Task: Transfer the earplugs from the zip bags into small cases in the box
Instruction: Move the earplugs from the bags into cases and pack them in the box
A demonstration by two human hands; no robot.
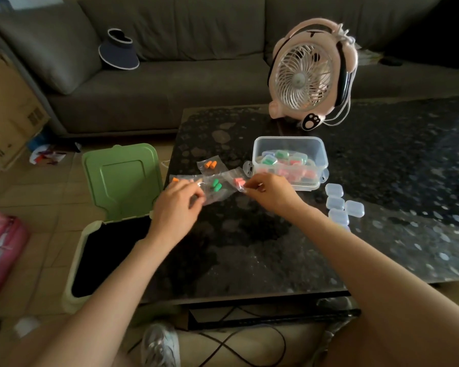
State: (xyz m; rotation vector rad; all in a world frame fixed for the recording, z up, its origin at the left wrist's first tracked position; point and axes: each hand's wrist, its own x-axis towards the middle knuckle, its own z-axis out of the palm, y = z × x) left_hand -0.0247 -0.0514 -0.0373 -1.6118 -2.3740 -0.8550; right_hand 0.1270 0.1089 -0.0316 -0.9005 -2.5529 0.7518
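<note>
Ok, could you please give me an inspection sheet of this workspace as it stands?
Surface: dark speckled coffee table.
Job's things: orange-earplug zip bag, green-earplug zip bag and pink-earplug zip bag lie left of the clear box, which holds filled cases; empty small cases sit right of it.
Clutter: pink desk fan on the table's far side.
Hands: left hand pinches the green-earplug zip bag; right hand pinches the pink-earplug zip bag.
Cables: fan's white cord; black cables on the floor under the table.
Surroundings: grey sofa with a visor cap, open green bin, cardboard box.
</note>
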